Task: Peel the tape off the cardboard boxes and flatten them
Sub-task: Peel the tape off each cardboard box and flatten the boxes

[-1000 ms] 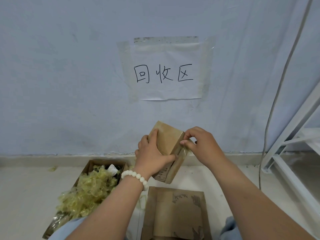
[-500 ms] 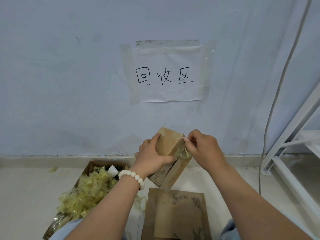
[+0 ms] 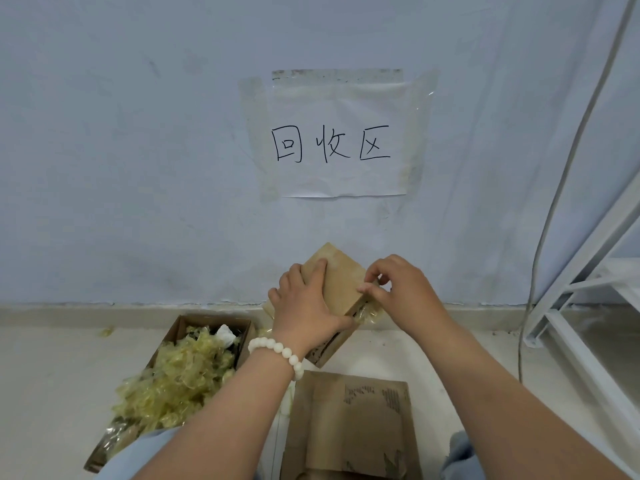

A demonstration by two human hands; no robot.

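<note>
A small brown cardboard box point(image 3: 341, 282) is held tilted in the air in front of the wall. My left hand point(image 3: 304, 310), with a white bead bracelet at the wrist, grips it from the left, fingers over its top face and thumb on the near side. My right hand point(image 3: 401, 289) pinches a strip of clear yellowish tape point(image 3: 367, 315) at the box's right edge. Part of the tape hangs crumpled below that edge. The box's lower end is partly hidden by my left hand.
A flattened cardboard box point(image 3: 349, 427) lies on the floor below my hands. An open box point(image 3: 180, 327) heaped with crumpled peeled tape point(image 3: 176, 379) stands at the left. A paper sign point(image 3: 336, 140) is taped to the wall. A white metal frame point(image 3: 571, 306) and a cable are at the right.
The box has tipped a little, showing more of its top face. My right hand's fingers have shifted along the right edge, and more loose tape hangs there.
</note>
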